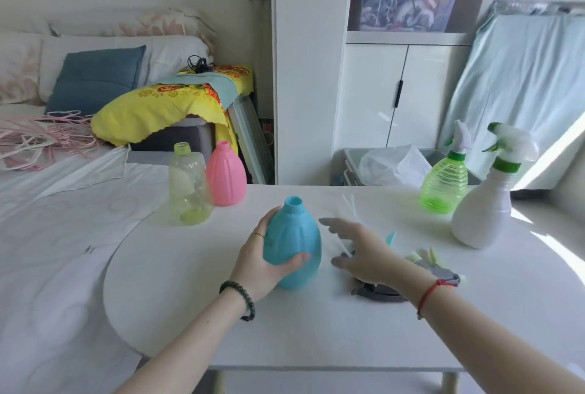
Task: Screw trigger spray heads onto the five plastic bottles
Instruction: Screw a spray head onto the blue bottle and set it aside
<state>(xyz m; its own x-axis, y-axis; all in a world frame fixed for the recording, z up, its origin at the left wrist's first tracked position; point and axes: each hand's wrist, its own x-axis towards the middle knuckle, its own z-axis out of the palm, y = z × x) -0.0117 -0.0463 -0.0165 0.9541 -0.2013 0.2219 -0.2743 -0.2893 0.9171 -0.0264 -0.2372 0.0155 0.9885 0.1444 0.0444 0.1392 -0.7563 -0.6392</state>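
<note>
My left hand (pixel 264 262) grips an upright blue bottle (pixel 296 243) with an open neck, in the middle of the white table (pixel 285 330). Just right of it my right hand (pixel 364 251) hovers with fingers spread and nothing in them, above a pile of loose spray heads (pixel 437 267) with white tubes. At the back left stand a clear yellowish bottle (pixel 189 183) and a pink bottle (pixel 225 174), both without heads. To the right, a green bottle (pixel 444 184) and a white bottle (pixel 486 207) each carry a trigger head.
A bed with white sheets (pixel 47 251) lies left of the table, with pink hangers (pixel 41 140) on it. A white cabinet (pixel 402 92) and a bin with a plastic bag (pixel 392 165) stand behind the table.
</note>
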